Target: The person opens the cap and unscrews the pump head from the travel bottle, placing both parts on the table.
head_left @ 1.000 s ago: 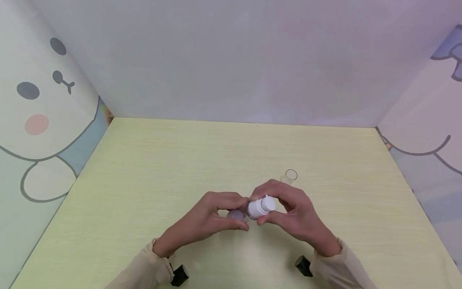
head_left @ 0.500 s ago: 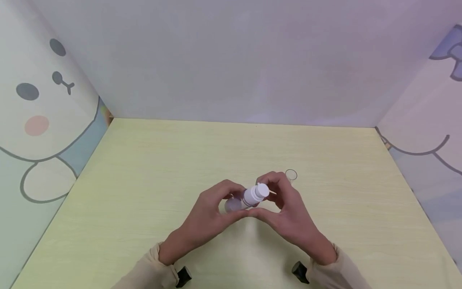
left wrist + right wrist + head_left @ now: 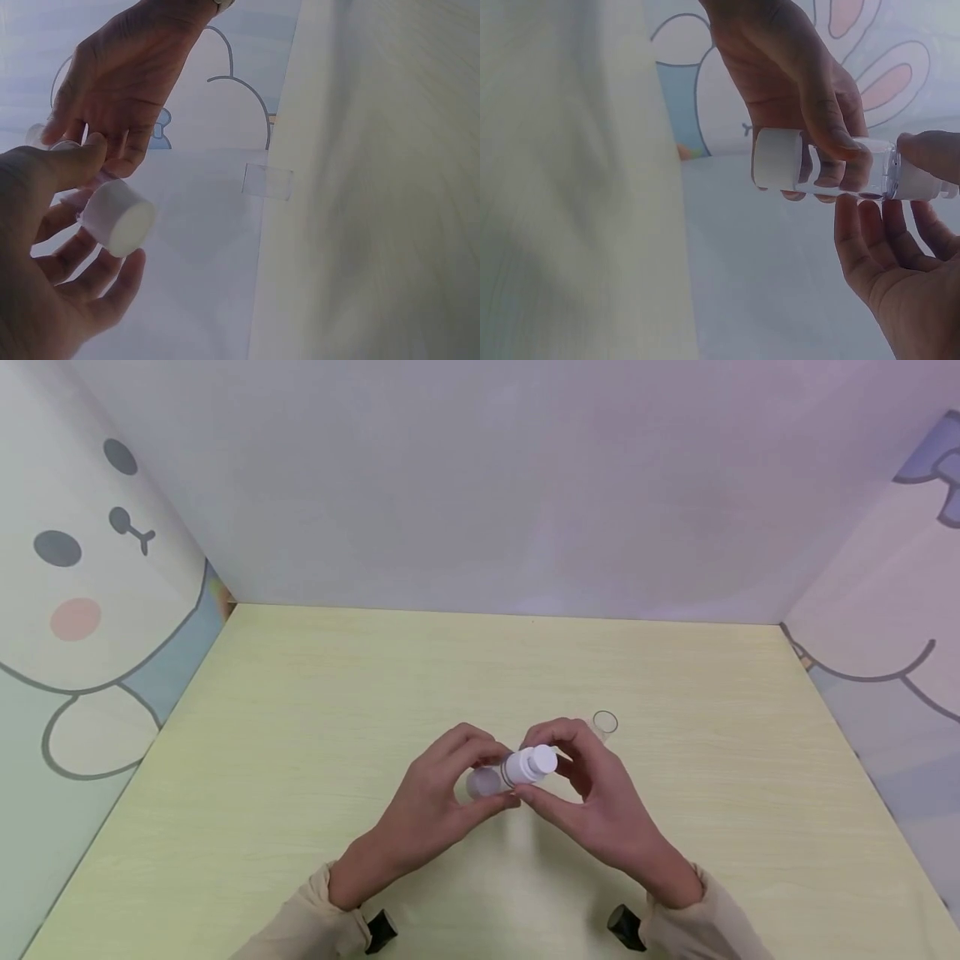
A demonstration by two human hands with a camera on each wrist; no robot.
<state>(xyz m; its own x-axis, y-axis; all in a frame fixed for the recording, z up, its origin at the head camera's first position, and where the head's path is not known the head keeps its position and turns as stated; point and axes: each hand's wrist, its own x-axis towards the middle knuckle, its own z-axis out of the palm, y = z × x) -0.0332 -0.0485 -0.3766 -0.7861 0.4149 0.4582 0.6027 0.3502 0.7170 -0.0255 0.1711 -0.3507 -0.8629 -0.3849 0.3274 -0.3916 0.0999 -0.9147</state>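
A small pump bottle with a clear body (image 3: 877, 154), a white base (image 3: 777, 159) and a white pump top (image 3: 529, 764) is held tilted between both hands above the table. My left hand (image 3: 435, 793) grips the clear body, thumb on the near side and fingers on the far side. With thumb and fingertips, my right hand (image 3: 592, 793) pinches the white collar under the pump head. The right wrist view shows the right thumb (image 3: 930, 154) lying on that collar and the fingers below it. A little dark-tinted liquid shows inside near the collar.
A clear cylindrical cap (image 3: 268, 182) stands on the pale wooden table (image 3: 360, 685) just beyond the right hand. Behind rises a plain light wall (image 3: 480, 485), and cartoon-printed panels (image 3: 75, 568) flank the table. Dark wrist cameras (image 3: 626, 927) sit under both sleeves.
The bottle and both hands have moved slightly away and to the left. The right fingers came off the collar, then closed on it again. The left hand wraps farther round the body.
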